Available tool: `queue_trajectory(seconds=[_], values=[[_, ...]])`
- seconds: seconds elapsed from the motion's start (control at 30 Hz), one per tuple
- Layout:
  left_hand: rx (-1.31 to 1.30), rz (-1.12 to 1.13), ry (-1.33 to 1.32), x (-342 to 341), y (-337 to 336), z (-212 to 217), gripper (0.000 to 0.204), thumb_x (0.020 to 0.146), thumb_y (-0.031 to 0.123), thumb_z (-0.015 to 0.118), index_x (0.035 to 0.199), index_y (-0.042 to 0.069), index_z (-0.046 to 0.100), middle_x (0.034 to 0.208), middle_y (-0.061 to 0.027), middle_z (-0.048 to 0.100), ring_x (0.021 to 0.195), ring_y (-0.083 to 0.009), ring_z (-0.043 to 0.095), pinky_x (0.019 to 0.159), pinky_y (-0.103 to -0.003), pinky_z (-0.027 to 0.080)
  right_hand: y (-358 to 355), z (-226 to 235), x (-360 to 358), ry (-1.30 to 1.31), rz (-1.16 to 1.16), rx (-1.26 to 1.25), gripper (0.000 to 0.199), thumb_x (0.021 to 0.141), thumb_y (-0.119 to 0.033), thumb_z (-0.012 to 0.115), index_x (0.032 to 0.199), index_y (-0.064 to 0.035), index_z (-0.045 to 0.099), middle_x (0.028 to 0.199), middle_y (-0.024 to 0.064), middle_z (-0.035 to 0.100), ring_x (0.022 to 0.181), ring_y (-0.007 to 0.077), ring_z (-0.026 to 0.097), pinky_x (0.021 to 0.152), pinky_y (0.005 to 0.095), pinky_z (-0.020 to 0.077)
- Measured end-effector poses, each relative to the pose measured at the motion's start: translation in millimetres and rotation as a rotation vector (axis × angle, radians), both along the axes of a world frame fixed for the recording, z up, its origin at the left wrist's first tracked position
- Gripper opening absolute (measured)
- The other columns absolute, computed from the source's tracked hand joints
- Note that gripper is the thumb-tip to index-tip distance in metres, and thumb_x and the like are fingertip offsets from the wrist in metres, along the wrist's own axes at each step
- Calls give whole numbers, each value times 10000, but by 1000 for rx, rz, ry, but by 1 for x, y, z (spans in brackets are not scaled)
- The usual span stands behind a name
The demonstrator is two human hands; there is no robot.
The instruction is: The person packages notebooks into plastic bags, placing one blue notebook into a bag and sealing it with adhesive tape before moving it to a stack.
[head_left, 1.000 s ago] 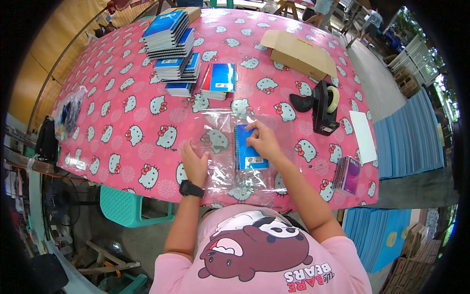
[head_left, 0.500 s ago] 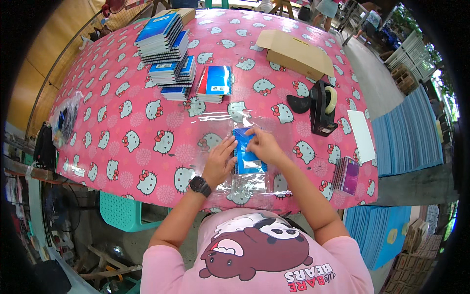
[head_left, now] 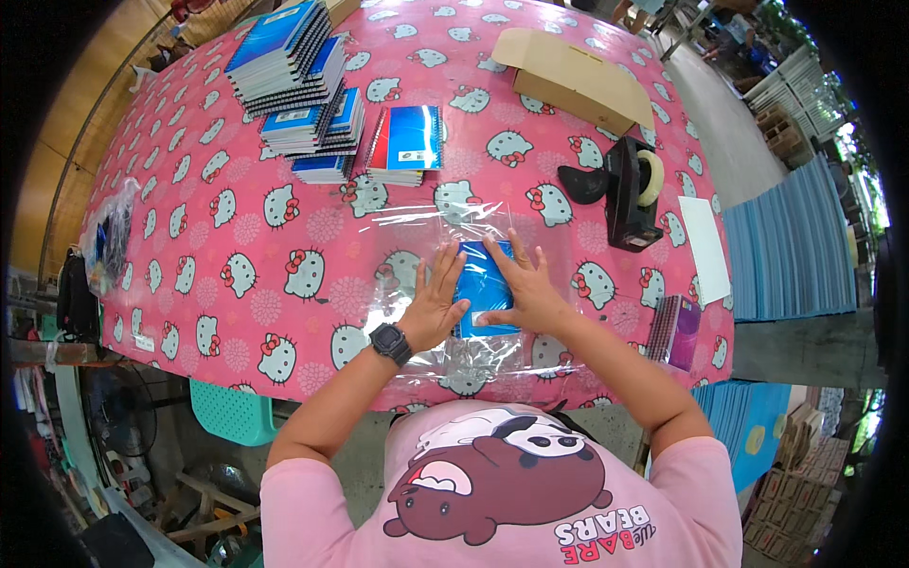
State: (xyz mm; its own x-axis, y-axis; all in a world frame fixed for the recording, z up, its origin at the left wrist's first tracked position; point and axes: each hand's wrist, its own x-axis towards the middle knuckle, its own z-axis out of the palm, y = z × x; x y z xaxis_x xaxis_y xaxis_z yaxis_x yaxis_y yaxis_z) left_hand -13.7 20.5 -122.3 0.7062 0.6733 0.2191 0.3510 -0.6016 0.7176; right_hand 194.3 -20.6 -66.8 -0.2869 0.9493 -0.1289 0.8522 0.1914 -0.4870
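Note:
A small blue spiral notebook (head_left: pixel 484 275) lies in front of me on a sheet of clear plastic film (head_left: pixel 407 227), which spreads out past it on the table. My left hand (head_left: pixel 435 296) lies along the notebook's left edge with its fingers stretched out. Across from it, my right hand (head_left: pixel 528 292) spreads its fingers over the right edge, the thumb resting on the lower part of the cover. Neither hand grips anything; both press flat. Whether the film also covers the notebook's top I cannot tell.
Stacked spiral notebooks (head_left: pixel 284 66) stand at the back left, with a smaller pile (head_left: pixel 407 142) beside them. A black tape dispenser (head_left: pixel 632 199), an open cardboard box (head_left: pixel 573 85), a white sheet (head_left: pixel 704 251) and purple notebooks (head_left: pixel 674 331) lie to the right.
My right hand has opened from a bent-finger hold on the cover and spread flat along the right edge. The left hand's fingers have spread wider. The whole view has shifted slightly.

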Motion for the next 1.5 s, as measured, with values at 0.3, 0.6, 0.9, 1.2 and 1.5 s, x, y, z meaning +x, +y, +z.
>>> queue_trajectory(seconds=[0.3,0.6,0.9,1.2,1.5], values=[[82,30,179,6,1,13,660,882,402,505,1447,203,230,1526,-18,138,1407,-329,33,1060,-628,35,4,-4,-16,18,-88,82,1259,520,-575,786,1468,-123,92,1453,157,298,1396,389,-6,1018,681,25],[-25,127,262,25,4,31,745,719,444,688,1380,289,383,1513,24,191,1399,-369,21,1030,-679,52,2,-1,-12,39,-83,114,1298,534,-582,771,1459,-60,25,1508,158,150,1394,388,-36,1027,674,16],[-23,129,208,21,5,26,781,689,494,706,1375,286,397,1512,11,204,1396,-376,32,1046,-648,56,17,5,190,246,-1130,750,442,769,-205,687,1108,32,531,1041,140,633,983,300,562,834,389,445],[-24,150,242,17,5,27,770,688,479,718,1364,283,408,1506,10,217,1391,-386,54,1035,-660,89,27,9,213,942,-918,695,467,758,-21,689,1162,43,463,802,82,637,708,115,594,688,220,455],[-5,117,189,28,5,24,770,682,487,718,1359,295,405,1495,14,232,1389,-375,70,1027,-673,100,-28,-53,219,1510,-1066,-75,286,766,12,646,1017,-15,510,717,29,599,607,93,549,526,227,426]])
